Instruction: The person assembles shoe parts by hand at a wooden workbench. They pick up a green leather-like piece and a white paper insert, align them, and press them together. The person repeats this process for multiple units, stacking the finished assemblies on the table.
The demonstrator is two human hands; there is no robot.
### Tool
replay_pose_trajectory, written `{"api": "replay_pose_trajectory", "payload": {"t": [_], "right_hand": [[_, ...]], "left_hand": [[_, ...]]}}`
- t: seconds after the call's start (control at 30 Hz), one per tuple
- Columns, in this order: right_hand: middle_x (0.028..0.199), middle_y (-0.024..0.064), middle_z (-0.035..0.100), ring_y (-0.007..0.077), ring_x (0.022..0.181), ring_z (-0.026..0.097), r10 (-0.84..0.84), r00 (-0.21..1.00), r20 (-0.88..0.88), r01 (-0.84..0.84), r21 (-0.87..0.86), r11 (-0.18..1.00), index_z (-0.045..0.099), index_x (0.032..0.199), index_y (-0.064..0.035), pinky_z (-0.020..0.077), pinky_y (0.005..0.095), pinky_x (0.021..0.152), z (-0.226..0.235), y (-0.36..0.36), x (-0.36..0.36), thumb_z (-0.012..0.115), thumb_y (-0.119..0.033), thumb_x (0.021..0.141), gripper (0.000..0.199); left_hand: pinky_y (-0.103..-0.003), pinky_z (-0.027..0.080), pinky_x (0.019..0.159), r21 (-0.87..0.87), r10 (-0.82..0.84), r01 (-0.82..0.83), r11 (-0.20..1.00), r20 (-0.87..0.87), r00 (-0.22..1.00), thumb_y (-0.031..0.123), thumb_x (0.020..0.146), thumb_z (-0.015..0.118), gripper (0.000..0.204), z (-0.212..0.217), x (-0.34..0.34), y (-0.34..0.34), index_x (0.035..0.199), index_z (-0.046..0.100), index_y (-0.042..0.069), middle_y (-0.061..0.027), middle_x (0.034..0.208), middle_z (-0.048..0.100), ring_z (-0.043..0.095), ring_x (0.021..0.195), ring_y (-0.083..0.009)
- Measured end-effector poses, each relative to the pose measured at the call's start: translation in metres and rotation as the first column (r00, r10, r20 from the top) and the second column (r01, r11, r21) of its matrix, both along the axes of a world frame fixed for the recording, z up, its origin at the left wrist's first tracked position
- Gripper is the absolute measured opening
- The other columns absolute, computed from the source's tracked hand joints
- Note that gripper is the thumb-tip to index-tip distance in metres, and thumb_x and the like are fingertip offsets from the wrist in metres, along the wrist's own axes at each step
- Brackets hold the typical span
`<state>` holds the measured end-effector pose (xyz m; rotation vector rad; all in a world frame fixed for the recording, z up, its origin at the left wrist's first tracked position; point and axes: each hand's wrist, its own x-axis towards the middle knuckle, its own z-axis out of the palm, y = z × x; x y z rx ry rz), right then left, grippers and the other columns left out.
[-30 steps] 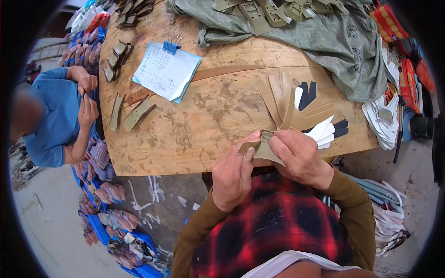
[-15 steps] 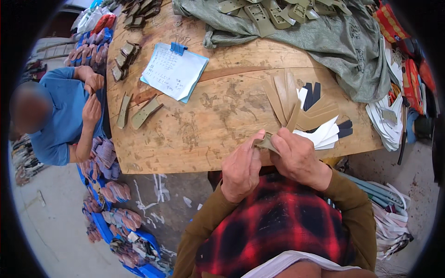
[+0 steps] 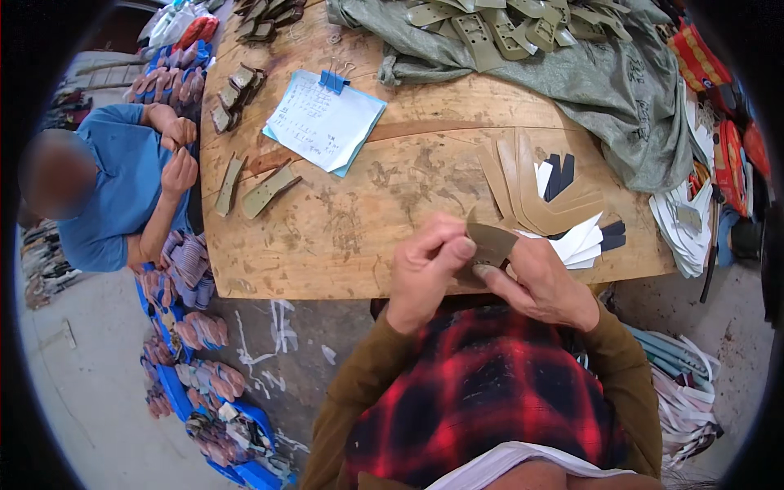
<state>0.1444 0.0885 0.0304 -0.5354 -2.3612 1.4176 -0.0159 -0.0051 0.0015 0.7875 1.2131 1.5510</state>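
Note:
Over the table's near edge, both my hands hold one olive shoe-upper piece (image 3: 493,242), which is bent up and shows small holes low down. My left hand (image 3: 430,265) pinches its left side between thumb and fingers. My right hand (image 3: 545,282) grips the lower right part, its thumb pressed on the face. Just beyond my right hand, tan strips (image 3: 516,180) lie fanned out on the table, with white strips (image 3: 576,239) and black strips (image 3: 560,176) among them. Two similar olive pieces (image 3: 269,189) rest farther left on the wood.
A green sack (image 3: 629,114) bears a pile of olive pieces (image 3: 482,37) at the wooden table's (image 3: 327,253) far side. Clipped papers (image 3: 314,131) lie left of centre, near stacked pieces (image 3: 233,98). A co-worker (image 3: 122,188) is at the left; blue trays (image 3: 175,392) hold bundles below.
The olive piece has been turned up and opened out, showing more of its face. My right thumb has shifted onto it. The view has moved slightly, so the table sits farther right.

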Motion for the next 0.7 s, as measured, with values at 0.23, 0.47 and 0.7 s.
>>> {"api": "replay_pose_trajectory", "payload": {"t": [0.23, 0.47, 0.7], "right_hand": [[0.088, 0.0221, 0.059, 0.0418, 0.077, 0.059, 0.066, 0.997, 0.051, -0.057, -0.161, 0.985, 0.055, 0.107, 0.0012, 0.0462, 0.0468, 0.066, -0.003, -0.002, -0.002, 0.063, -0.009, 0.086, 0.025], [0.088, 0.0224, 0.058, 0.0429, 0.081, 0.056, -0.033, 0.999, 0.035, 0.035, -0.051, 0.998, 0.055, 0.109, 0.0012, 0.0435, 0.0464, 0.069, -0.004, 0.009, 0.005, 0.063, -0.011, 0.088, 0.026], [0.093, 0.0208, 0.058, 0.0411, 0.083, 0.057, 0.063, 0.992, 0.107, -0.068, 0.038, 0.997, 0.053, 0.116, -0.0022, 0.0451, 0.0469, 0.071, -0.005, 0.007, 0.004, 0.065, -0.010, 0.085, 0.034]], "left_hand": [[-0.023, 0.039, 0.071, -0.050, -0.090, 0.080, 0.996, -0.256, 0.962, 0.017, 0.097, 0.062, 0.020, 0.022, -0.014, 0.021, 0.087, 0.068, 0.000, -0.0005, 0.088, 0.056, 0.048, 0.080, -0.0081], [-0.029, 0.052, 0.081, -0.146, -0.224, 0.246, 0.958, 0.154, 0.963, 0.044, 0.103, 0.048, 0.045, 0.002, -0.022, 0.004, 0.113, 0.062, 0.002, -0.0044, 0.099, 0.062, 0.060, 0.087, -0.0122], [-0.036, 0.052, 0.070, -0.233, -0.423, 0.354, 0.906, -0.463, 0.779, 0.023, 0.096, 0.061, 0.030, 0.002, -0.022, -0.003, 0.115, 0.062, -0.001, -0.0141, 0.089, 0.067, 0.066, 0.079, -0.0257]]}}
